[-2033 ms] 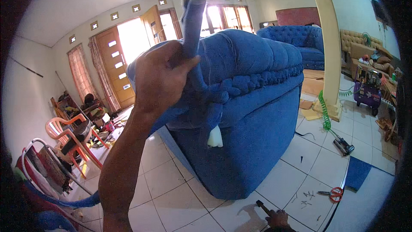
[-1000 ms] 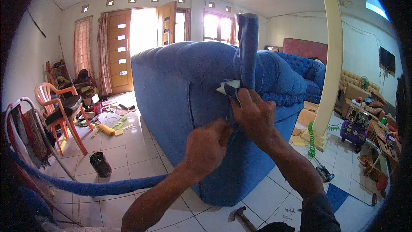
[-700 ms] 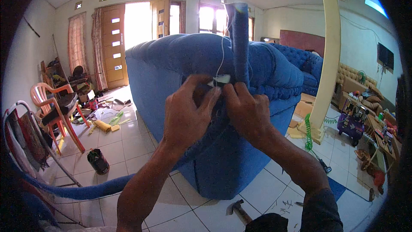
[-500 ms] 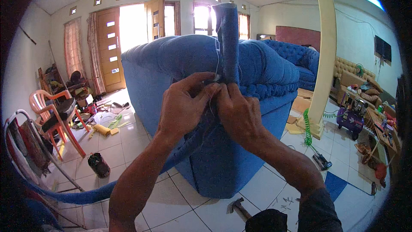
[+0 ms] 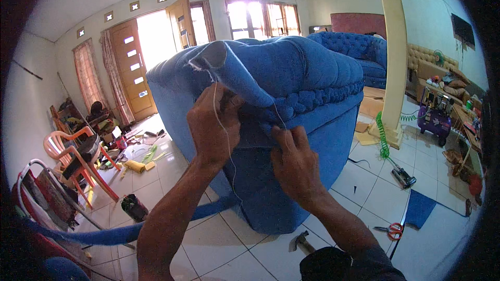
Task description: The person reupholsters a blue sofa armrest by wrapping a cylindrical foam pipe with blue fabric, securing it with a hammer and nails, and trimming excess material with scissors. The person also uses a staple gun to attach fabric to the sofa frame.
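A blue tufted sofa (image 5: 271, 187) stands right in front of me, its rolled edge gathered in pleats. My left hand (image 5: 216, 125) is closed on a loose flap of blue fabric (image 5: 237, 73), folded over with a frayed end. From that end a pale thread (image 5: 229, 145) hangs down past the wrist along the sofa's side. Lower and to the right, my right hand (image 5: 297, 161) pinches a thread that runs up to the fabric's lower corner. Whether a needle is between those fingers cannot be seen. A long blue fabric strip (image 5: 120, 235) trails off to the left.
On the tiled floor lie a hammer (image 5: 301, 242), orange-handled scissors (image 5: 394, 230) and a blue fabric piece (image 5: 420, 209). A yellow pillar (image 5: 391, 62), green coiled hose (image 5: 383, 135) and purple compressor (image 5: 435, 122) are at right. An orange chair (image 5: 78, 156) and black container (image 5: 134, 208) stand left.
The upright fabric flap has been folded down to the left. My hands have moved apart, the right going down with the thread. The view has shifted slightly, bringing the scissors into sight.
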`<state>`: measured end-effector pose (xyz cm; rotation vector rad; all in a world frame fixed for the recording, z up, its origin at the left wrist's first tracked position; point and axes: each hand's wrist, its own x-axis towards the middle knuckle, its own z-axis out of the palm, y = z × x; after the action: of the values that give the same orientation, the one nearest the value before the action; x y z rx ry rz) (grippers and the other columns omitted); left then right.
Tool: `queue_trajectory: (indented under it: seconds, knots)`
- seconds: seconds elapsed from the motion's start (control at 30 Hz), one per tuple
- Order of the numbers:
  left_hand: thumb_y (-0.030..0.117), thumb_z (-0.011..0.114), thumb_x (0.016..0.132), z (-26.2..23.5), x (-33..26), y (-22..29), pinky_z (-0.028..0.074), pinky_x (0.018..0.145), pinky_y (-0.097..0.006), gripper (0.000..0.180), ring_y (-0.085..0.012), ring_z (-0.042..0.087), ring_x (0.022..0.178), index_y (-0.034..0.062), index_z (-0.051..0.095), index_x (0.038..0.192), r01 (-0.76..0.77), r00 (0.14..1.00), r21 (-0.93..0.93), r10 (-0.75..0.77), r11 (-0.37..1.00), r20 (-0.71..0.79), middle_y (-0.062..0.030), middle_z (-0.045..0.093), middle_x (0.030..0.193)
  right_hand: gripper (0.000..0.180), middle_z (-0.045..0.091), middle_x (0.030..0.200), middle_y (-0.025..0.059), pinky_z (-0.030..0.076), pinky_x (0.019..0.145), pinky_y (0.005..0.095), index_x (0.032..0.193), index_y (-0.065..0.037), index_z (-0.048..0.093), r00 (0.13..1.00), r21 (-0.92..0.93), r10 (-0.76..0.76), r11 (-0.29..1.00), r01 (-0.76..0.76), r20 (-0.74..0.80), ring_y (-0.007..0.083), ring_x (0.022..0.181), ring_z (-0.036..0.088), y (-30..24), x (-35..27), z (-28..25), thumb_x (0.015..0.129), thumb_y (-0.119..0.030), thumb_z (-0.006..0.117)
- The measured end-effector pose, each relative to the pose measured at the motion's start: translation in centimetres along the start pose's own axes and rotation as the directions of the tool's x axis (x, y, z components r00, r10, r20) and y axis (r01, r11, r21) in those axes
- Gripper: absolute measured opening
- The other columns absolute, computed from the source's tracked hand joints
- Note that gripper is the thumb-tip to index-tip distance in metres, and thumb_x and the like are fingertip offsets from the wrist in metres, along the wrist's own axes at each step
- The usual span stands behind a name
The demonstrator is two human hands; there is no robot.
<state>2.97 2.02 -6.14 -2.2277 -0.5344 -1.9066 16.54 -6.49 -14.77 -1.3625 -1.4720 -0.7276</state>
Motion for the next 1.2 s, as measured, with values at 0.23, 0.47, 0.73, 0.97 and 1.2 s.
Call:
queue_trajectory:
  seconds: [0.23, 0.47, 0.73, 0.97, 1.2]
  knots:
    - [-0.001, 0.073, 0.084, 2.9, -1.3, -1.5, 0.053, 0.064, -0.036, 0.014, -0.0280, 0.068, 0.076, 0.0051, 0.066, 0.095, -0.157, 0.952, -0.011, 0.149, 0.988, -0.267, -0.0115, 0.067, 0.086, 0.036, 0.059, 0.096, 0.0133, 0.056, 0.057, 0.0387, 0.117, -0.003, 0.064, 0.988, -0.082, -0.152, 0.985, 0.152, 0.012, 0.0250, 0.076, 0.066, 1.2, -0.2, -2.5, 0.084, -0.010, 0.078]
    - [0.000, 0.073, 0.084, 2.3, -1.3, -1.8, 0.054, 0.066, -0.036, 0.010, -0.0256, 0.069, 0.073, 0.0051, 0.070, 0.093, -0.133, 0.969, 0.001, 0.131, 0.991, -0.211, -0.0111, 0.070, 0.088, 0.042, 0.062, 0.106, 0.0153, 0.057, 0.070, 0.0394, 0.118, -0.004, 0.062, 0.972, 0.194, 0.037, 0.981, 0.010, -0.233, 0.0262, 0.082, 0.069, -2.4, 4.4, -1.4, 0.083, -0.016, 0.082]
    - [0.010, 0.079, 0.083, -0.1, 0.9, -2.9, 0.055, 0.065, -0.031, 0.011, -0.0188, 0.072, 0.074, 0.0031, 0.074, 0.090, -0.096, 0.995, -0.253, 0.102, 0.963, 0.011, -0.0099, 0.074, 0.084, 0.023, 0.065, 0.099, 0.0116, 0.056, 0.070, 0.0377, 0.105, -0.004, 0.072, 0.885, 0.125, -0.152, 0.966, 0.228, -0.439, 0.0279, 0.083, 0.069, -0.7, 5.9, 1.0, 0.083, -0.001, 0.074]
    - [0.014, 0.083, 0.080, -1.0, 3.4, -3.1, 0.056, 0.066, -0.028, 0.016, -0.0121, 0.071, 0.070, 0.0043, 0.080, 0.092, 0.388, 0.889, -0.438, -0.204, 0.811, 0.410, -0.0091, 0.076, 0.076, 0.035, 0.065, 0.099, 0.0047, 0.053, 0.057, 0.0322, 0.104, -0.005, 0.074, 0.792, -0.107, -0.610, 0.787, 0.607, 0.003, 0.0181, 0.081, 0.063, 1.1, 7.1, -1.9, 0.070, -0.004, 0.072]
    - [0.010, 0.077, 0.086, -1.4, 0.1, -0.2, 0.057, 0.070, -0.036, 0.020, -0.0277, 0.074, 0.078, 0.0020, 0.071, 0.104, 0.199, 0.978, -0.238, -0.177, 0.950, 0.113, -0.0170, 0.074, 0.088, 0.016, 0.053, 0.095, 0.0058, 0.054, 0.052, 0.0356, 0.095, -0.003, 0.070, 0.822, -0.229, -0.501, 0.796, 0.560, 0.271, 0.0209, 0.083, 0.058, -1.6, 7.1, -2.5, 0.080, -0.006, 0.066]
